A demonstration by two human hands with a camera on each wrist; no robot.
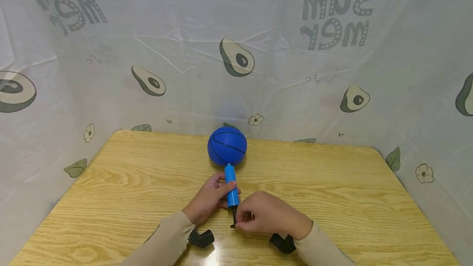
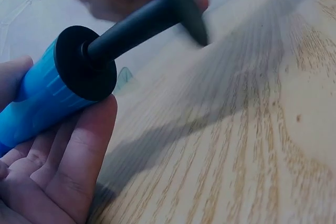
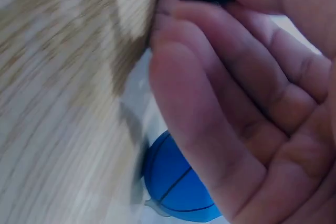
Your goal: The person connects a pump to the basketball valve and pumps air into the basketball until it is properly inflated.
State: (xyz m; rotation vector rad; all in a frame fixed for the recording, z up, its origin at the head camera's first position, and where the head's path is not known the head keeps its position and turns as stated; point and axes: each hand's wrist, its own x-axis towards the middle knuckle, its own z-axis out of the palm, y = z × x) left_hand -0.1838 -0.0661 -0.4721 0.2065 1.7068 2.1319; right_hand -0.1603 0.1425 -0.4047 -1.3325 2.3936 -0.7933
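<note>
A small hand pump (image 1: pixel 231 186) has a blue barrel and a black plunger rod ending in a flat black handle (image 2: pixel 184 9). My left hand (image 1: pixel 208 198) grips the barrel, thumb on top and fingers beneath. The right hand (image 1: pixel 264 214) pinches the handle between thumb and fingers; the rod (image 2: pixel 131 32) is partly drawn out. Beyond the pump sits a blue ball (image 1: pixel 227 146) with black basketball lines, also partly visible behind the fingers in the right wrist view. The pump's far tip meets the ball's lower edge in the head view; whether a needle enters it I cannot tell.
A wood-grain table (image 1: pixel 148 167) lies under the hands. Behind it hangs a pale cloth (image 1: pixel 184 52) printed with avocados, leaves and lettering. Black wrist devices (image 1: pixel 201 238) show beside both beige sleeves (image 1: pixel 166 239).
</note>
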